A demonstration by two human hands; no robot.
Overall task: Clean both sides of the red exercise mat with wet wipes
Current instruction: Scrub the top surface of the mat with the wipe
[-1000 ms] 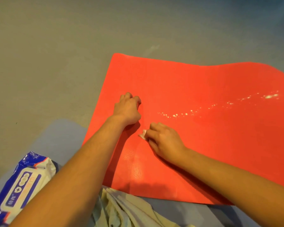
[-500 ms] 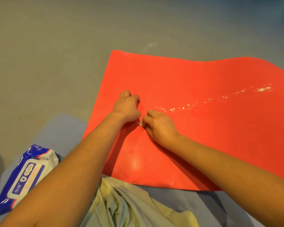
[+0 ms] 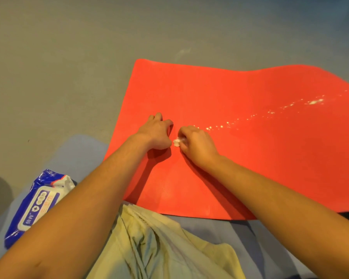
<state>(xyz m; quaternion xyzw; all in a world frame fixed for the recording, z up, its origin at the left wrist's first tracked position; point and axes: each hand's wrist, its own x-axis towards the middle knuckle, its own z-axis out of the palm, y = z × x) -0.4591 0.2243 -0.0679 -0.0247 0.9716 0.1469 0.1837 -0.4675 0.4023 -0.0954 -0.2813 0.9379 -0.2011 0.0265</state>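
The red exercise mat point(image 3: 240, 162) lies flat on the grey floor, with a wet shiny streak running toward its right side. My left hand point(image 3: 157, 132) rests on the mat near its left part, fingers curled under, holding nothing that I can see. Right beside it, my right hand point(image 3: 195, 143) presses down on the mat and grips a small crumpled white wet wipe point(image 3: 176, 142), of which only a bit sticks out at the thumb side. The blue and white wet wipe pack point(image 3: 38, 202) lies at the lower left, off the mat.
A pale yellow-green cloth point(image 3: 159, 244) lies bunched at the bottom centre, just under the mat's near edge. A blue-grey floor pad point(image 3: 81, 154) lies under the pack and cloth. Bare grey floor point(image 3: 69, 57) stretches to the left and beyond the mat.
My right hand with the wipe slid up the mat toward my left hand and now sits close beside it. The left hand stayed in place. The view tilted slightly.
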